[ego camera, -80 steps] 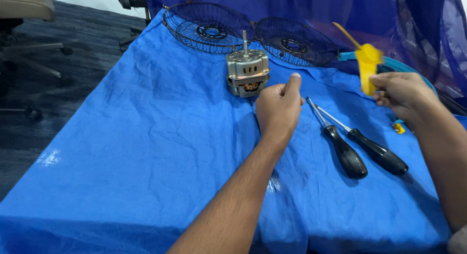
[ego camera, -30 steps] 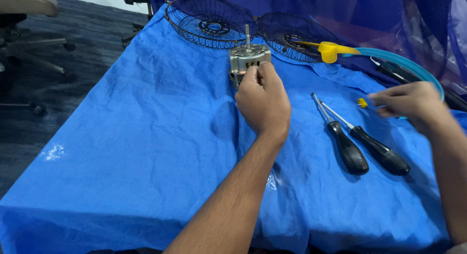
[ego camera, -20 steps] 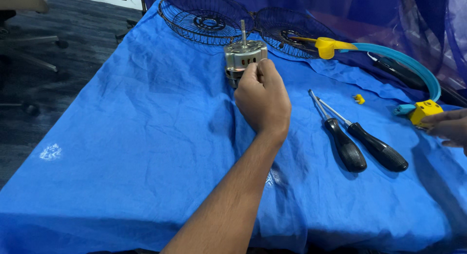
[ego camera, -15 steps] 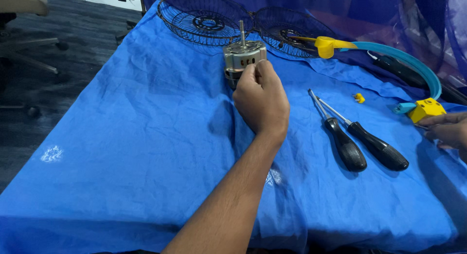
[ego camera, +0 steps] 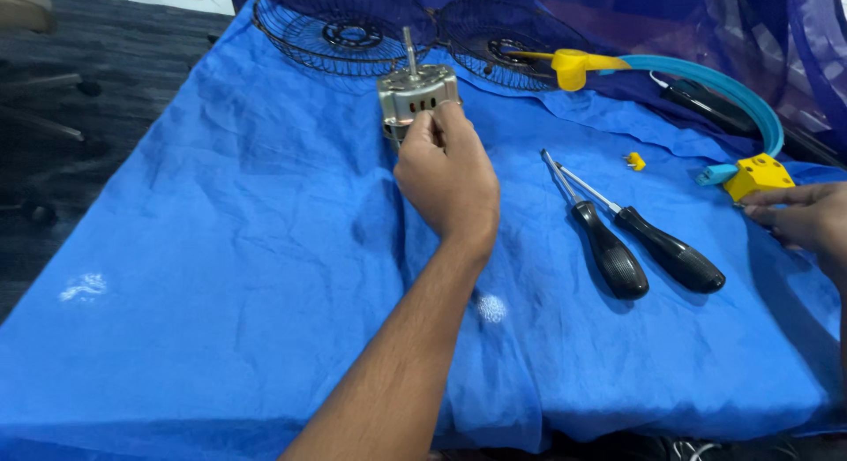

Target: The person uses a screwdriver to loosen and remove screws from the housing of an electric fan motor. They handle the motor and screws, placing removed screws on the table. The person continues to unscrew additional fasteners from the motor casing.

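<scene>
A wrinkled blue cloth point(ego camera: 221, 249) covers the desk, with dark floor point(ego camera: 97, 90) beyond its left edge and open cloth across the near half. The left hand point(ego camera: 448, 174) pinches the silver fan motor point(ego camera: 415, 97) standing near the far edge, before two wire fan guards point(ego camera: 340, 29). The right hand point(ego camera: 798, 218), fingers curled, touches a yellow block point(ego camera: 757, 175) at the right edge, beside two black-handled screwdrivers point(ego camera: 631, 236).
</scene>
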